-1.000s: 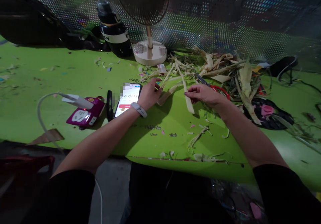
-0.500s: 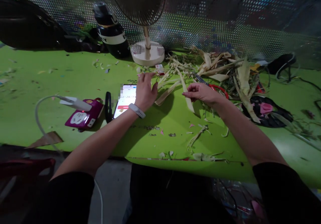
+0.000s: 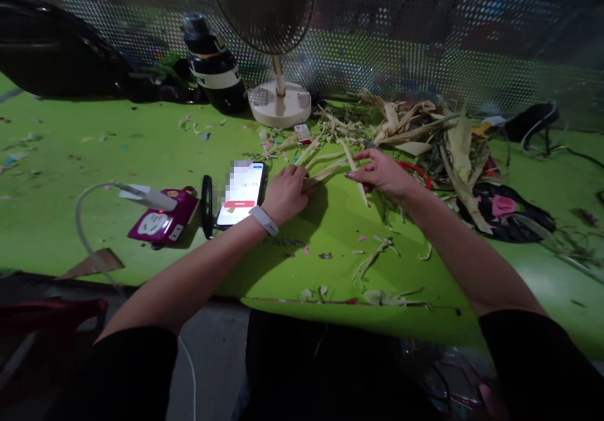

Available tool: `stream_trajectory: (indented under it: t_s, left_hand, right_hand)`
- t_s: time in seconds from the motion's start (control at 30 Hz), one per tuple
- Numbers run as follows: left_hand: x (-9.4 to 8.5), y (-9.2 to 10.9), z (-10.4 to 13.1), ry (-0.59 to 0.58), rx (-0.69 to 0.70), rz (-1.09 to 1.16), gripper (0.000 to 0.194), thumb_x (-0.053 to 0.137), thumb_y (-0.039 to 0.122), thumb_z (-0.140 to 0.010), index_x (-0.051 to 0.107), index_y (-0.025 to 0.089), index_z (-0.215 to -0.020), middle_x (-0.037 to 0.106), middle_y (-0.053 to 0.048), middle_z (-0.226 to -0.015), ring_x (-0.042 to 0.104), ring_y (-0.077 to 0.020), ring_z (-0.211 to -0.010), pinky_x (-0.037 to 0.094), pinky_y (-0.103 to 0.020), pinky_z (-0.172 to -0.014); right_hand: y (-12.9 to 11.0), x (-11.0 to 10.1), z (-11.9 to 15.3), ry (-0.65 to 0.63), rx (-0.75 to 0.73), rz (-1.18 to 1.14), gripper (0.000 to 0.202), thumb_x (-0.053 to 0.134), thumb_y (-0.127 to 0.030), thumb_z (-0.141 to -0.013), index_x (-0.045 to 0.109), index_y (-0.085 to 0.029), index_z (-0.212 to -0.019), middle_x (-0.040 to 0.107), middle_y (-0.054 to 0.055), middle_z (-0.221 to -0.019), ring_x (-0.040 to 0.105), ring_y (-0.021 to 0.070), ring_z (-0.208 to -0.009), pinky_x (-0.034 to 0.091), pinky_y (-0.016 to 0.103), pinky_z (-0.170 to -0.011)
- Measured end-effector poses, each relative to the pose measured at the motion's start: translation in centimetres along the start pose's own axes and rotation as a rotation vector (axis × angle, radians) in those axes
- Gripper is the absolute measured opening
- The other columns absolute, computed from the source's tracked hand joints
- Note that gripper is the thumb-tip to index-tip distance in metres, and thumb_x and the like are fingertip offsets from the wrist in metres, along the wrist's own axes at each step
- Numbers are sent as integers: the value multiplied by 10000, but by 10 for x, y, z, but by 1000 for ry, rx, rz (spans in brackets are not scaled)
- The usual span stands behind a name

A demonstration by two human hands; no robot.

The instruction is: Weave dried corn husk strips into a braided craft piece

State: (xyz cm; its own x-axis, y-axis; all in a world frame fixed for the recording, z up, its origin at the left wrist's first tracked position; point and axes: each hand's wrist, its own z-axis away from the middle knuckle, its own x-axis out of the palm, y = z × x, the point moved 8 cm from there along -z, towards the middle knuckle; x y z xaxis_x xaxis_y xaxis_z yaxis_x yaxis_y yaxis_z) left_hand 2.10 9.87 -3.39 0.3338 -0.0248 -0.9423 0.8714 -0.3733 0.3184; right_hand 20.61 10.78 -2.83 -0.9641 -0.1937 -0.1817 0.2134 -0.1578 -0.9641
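Observation:
My left hand [image 3: 287, 191], with a pale band on its wrist, lies beside the phone [image 3: 241, 194]. Its fingers are bent and closed on the left end of a pale corn husk strip [image 3: 328, 170] low over the green table. To the right, my right hand [image 3: 384, 174] pinches a second narrow husk strip [image 3: 350, 157] that slants across its fingertips, the thumb in front. The index finger of that hand reaches out above the thumb. Behind the right hand, red-handled scissors [image 3: 416, 170] are partly covered.
A heap of dried husks [image 3: 415, 122] lies at the back right, near a black bag [image 3: 523, 226]. A fan [image 3: 280, 109] and a dark bottle [image 3: 217, 78] stand at the back. A purple power adapter [image 3: 163, 219] with a white cable sits left. Scraps litter the green table [image 3: 264, 270].
My left hand has moved down and right, from spread fingers by the phone's top to closed on the husk strip's end. The right hand's index finger has stretched out; its husk strip has turned slightly.

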Motion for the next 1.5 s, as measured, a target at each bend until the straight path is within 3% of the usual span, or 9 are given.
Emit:
stream_trajectory:
  t_s: [0.1, 0.23, 0.37, 0.53, 0.67, 0.9, 1.07, 1.27, 1.5]
  left_hand:
    - [1, 6, 3, -40, 51, -105, 271, 469, 182, -861, 627, 93, -1062, 621, -179, -1097, 578, -312, -1039, 469, -424, -859]
    - [1, 22, 11, -57, 200, -204, 293, 454, 144, -854, 653, 123, -1068, 655, -135, -1068, 595, -290, -1030, 469, -423, -876]
    - [3, 35, 19, -50, 329, -200, 304, 487, 94, -822, 680, 148, -1051, 681, -116, -1069, 612, -272, -1011, 467, -428, -895]
    - [-12, 32, 17, 161, 371, -79, 258, 496, 134, -867, 736, 189, -945, 602, -101, -1301, 532, -290, -1203, 436, -456, -992]
    - [-21, 15, 14, 279, 289, 107, 277, 474, 222, -904, 746, 192, -949, 627, -105, -1252, 599, -250, -1102, 502, -391, -906]
    - [-15, 8, 13, 195, 187, 645, 335, 450, 244, -887, 710, 152, -1077, 732, -80, -1038, 679, -205, -939, 532, -324, -863]
    - [-4, 6, 13, 62, 11, 1035, 382, 601, 444, -829, 716, 150, -1045, 737, -94, -1032, 687, -232, -929, 561, -347, -825]
    - [-22, 16, 23, 131, 144, 1092, 474, 618, 496, -820, 664, 230, -1209, 618, -108, -1302, 524, -275, -1264, 469, -422, -1029]
    - [-6, 2, 20, 128, -213, 1243, 350, 709, 460, -745, 751, 173, -940, 742, -79, -966, 681, -221, -925, 547, -335, -839]
  right_hand:
    - [-12, -2, 3, 30, -73, 16, 515, 792, -196, -675, 582, -204, -1145, 541, -98, -475, 515, 88, -393, 404, 195, -401]
    - [-27, -7, 11, 69, -103, 38, 125, 685, -143, -749, 691, -130, -873, 656, -13, -584, 616, 85, -499, 470, 180, -474]
    - [-36, -2, 18, -17, -120, 22, 265, 683, -86, -710, 695, -134, -971, 748, 56, -835, 713, 136, -675, 516, 185, -524]
    - [-22, 0, 14, 15, -80, 145, 163, 738, -144, -703, 690, -120, -857, 730, 59, -743, 708, 137, -620, 501, 170, -484]
    - [-16, 3, 12, 76, -101, 218, 179, 724, -293, -758, 665, -133, -815, 685, 28, -617, 636, 114, -481, 465, 184, -395]
    - [0, 25, 18, 20, -14, 391, 239, 637, -363, -828, 641, -158, -706, 509, -59, -392, 465, 91, -301, 331, 197, -307]
    - [-3, 45, 29, -110, 95, 114, 225, 591, -357, -858, 581, -182, -717, 452, -98, -311, 358, 71, -231, 275, 173, -262]
    - [-11, 62, 40, -134, 181, -487, 240, 641, -358, -806, 568, -169, -677, 495, -89, -345, 338, 39, -238, 239, 145, -265]
    - [14, 104, 43, -246, 347, -559, 167, 545, -286, -860, 567, -171, -741, 614, -40, -484, 461, 67, -308, 361, 179, -343]
